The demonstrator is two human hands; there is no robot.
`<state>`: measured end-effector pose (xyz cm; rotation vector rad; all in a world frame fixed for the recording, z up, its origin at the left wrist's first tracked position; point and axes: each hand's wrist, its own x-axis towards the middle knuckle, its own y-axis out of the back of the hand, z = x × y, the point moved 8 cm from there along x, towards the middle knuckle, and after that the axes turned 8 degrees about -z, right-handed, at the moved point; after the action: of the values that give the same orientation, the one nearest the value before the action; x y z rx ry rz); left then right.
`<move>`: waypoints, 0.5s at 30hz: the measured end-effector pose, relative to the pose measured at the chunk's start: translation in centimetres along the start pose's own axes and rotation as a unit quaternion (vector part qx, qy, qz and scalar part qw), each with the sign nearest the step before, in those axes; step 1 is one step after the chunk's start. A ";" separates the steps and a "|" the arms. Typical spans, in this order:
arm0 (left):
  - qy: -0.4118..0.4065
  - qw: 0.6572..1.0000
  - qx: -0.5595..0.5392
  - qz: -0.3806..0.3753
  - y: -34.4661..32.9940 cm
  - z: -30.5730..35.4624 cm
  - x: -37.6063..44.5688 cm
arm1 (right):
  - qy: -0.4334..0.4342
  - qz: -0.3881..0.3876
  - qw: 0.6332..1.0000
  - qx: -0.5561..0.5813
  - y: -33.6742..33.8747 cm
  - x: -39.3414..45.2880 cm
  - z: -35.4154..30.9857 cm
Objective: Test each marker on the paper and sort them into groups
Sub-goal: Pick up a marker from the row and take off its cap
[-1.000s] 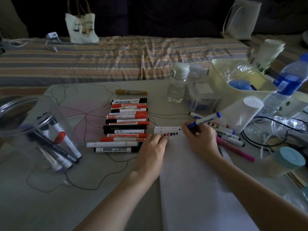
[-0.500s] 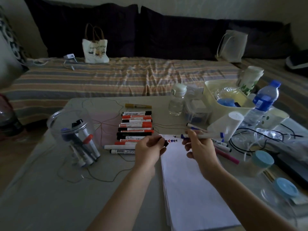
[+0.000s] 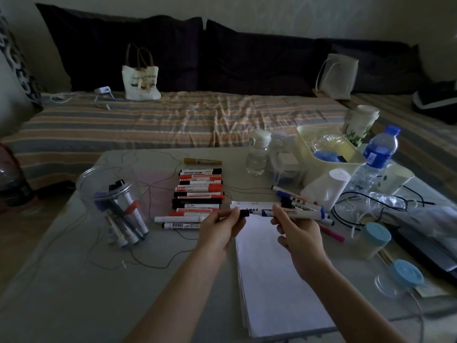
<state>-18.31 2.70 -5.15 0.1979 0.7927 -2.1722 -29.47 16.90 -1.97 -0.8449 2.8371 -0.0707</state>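
Observation:
My right hand [image 3: 298,229] grips a white marker with blue ends [image 3: 294,214], held level above the top of the white paper stack [image 3: 274,276]. My left hand [image 3: 220,226] pinches its dark cap [image 3: 243,213] right at the marker's left tip. Small colour test marks show on the paper's top edge [image 3: 249,205]. A row of red and black markers [image 3: 199,194] lies left of the paper. A few more markers [image 3: 301,201] lie to the right of the paper. A clear jar [image 3: 111,194] on the left holds several markers.
A yellow marker [image 3: 202,160] lies behind the row. At the right stand a small clear bottle [image 3: 257,152], a yellow basket [image 3: 326,154], a water bottle [image 3: 373,159], paper cups, black cables [image 3: 358,206] and blue-lidded jars [image 3: 373,236]. A striped sofa bed lies beyond the table.
The view lifted from the table. My right hand raised the blue marker off the paper and turned it level; my left hand left the paper and brought the cap to its tip.

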 end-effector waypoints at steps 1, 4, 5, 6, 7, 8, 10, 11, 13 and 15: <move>0.000 1.000 0.008 -0.001 -0.1 -0.1 0.0 | 0.002 -0.004 1.000 -0.007 -0.1 0.0 0.0; 0.005 1.000 0.026 -0.012 -0.5 -0.4 0.1 | 0.004 -0.012 1.000 -0.021 -0.2 0.0 0.1; 0.006 0.999 0.028 -0.018 -0.7 -0.4 0.1 | 0.005 -0.015 1.000 -0.026 -0.2 0.1 0.1; 0.006 0.999 0.032 -0.021 -0.9 -0.5 0.1 | 0.005 -0.018 0.999 -0.029 -0.3 0.1 0.1; 0.005 0.999 0.035 -0.021 -1.0 -0.5 0.1 | 0.005 -0.018 0.999 -0.030 -0.3 0.1 0.1; 0.004 0.999 0.037 -0.020 -1.1 -0.5 0.1 | 0.006 -0.017 0.999 -0.031 -0.2 0.2 0.1; 0.002 0.999 0.040 -0.019 -1.2 -0.4 0.0 | 0.010 -0.018 0.999 -0.039 -0.1 0.2 0.0; -0.002 0.999 0.044 -0.017 -1.2 -0.4 0.0 | 0.010 -0.020 0.999 -0.039 -0.1 0.2 0.0; -0.017 0.998 0.053 -0.014 -1.1 -0.2 0.1 | 0.007 -0.030 0.999 -0.010 -0.3 0.2 0.1; -0.033 0.997 0.068 -0.017 -1.1 -0.2 0.0 | 0.006 -0.034 0.999 0.024 -0.6 0.0 0.3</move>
<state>-19.19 3.33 -4.76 0.1809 0.6150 -2.2552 -29.10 16.41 -2.16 -0.9347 2.8048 -0.1522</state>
